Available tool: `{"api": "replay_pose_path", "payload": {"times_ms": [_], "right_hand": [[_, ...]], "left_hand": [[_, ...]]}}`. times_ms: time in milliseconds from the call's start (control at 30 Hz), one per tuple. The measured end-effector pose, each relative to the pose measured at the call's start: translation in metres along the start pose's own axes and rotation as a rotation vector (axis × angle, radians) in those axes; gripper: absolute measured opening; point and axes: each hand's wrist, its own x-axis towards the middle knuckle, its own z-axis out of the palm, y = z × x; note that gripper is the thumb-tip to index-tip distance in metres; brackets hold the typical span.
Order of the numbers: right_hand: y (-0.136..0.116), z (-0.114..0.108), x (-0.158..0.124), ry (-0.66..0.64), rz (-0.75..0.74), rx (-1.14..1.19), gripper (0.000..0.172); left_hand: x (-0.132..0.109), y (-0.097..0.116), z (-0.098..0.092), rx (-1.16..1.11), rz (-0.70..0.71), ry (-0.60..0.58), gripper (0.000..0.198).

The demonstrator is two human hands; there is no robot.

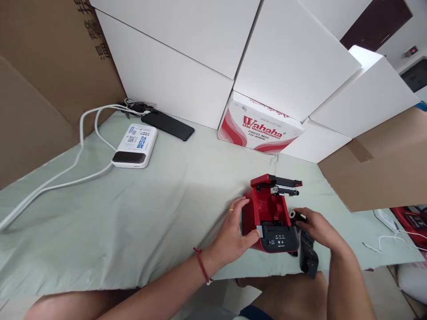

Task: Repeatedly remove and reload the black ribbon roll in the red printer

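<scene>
A red and black label printer (269, 209) stands on the cloth with its lid (267, 180) raised, so its red inside shows. My left hand (235, 231) grips the printer's left side, thumb on the grey corner by the front panel (279, 240) and fingers along the red wall. Against the right side, my right hand (313, 224) is closed on a roll of black ribbon (301, 219) with a white core end. Loose black ribbon (308, 255) hangs below that hand towards the table's front edge. My right fingers partly hide the roll.
To the left lie a white power bank (135, 146) with white cables (80, 146), a black phone (168, 125) and keys (138, 106). A Wahaha carton (260, 126) stands behind the printer, before stacked white boxes (173, 62). Cardboard (376, 162) stands on the right.
</scene>
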Motion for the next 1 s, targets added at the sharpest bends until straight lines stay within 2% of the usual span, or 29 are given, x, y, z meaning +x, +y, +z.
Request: {"api": "replay_pose_path", "payload": {"times_ms": [100, 167, 267, 300, 433, 567, 667, 833, 1000], "right_hand": [[-0.001, -0.039, -0.045, -0.188, -0.161, 0.093, 0.047], [-0.006, -0.065, -0.070, -0.242, -0.298, 0.081, 0.044], [-0.032, -0.080, -0.077, -0.251, -0.525, 0.088, 0.041], [-0.046, -0.076, -0.071, -0.238, -0.566, 0.109, 0.041], [-0.105, -0.041, -0.029, -0.028, -0.418, 0.074, 0.039], [-0.138, -0.016, -0.003, 0.010, -0.310, -0.142, 0.040], [-0.149, -0.013, 0.002, -0.012, -0.296, -0.201, 0.039], [-0.155, -0.012, 0.010, -0.073, -0.356, -0.182, 0.039], [-0.153, -0.007, 0.020, -0.132, -0.415, -0.124, 0.030]], "left_hand": [[0.000, 0.002, 0.001, 0.013, -0.012, 0.017, 0.076], [0.000, 0.002, 0.002, 0.014, -0.003, 0.040, 0.074], [0.000, 0.001, 0.002, 0.019, 0.005, 0.056, 0.073], [0.000, 0.000, 0.002, 0.027, 0.007, 0.052, 0.073], [0.000, -0.003, -0.001, 0.054, 0.013, 0.039, 0.072], [0.000, -0.005, -0.002, 0.069, 0.018, 0.033, 0.072], [0.000, -0.004, -0.002, 0.084, 0.024, 0.027, 0.071], [-0.001, 0.000, -0.003, 0.079, 0.024, 0.035, 0.069], [-0.001, 0.001, -0.003, 0.079, 0.019, 0.031, 0.068]]}}
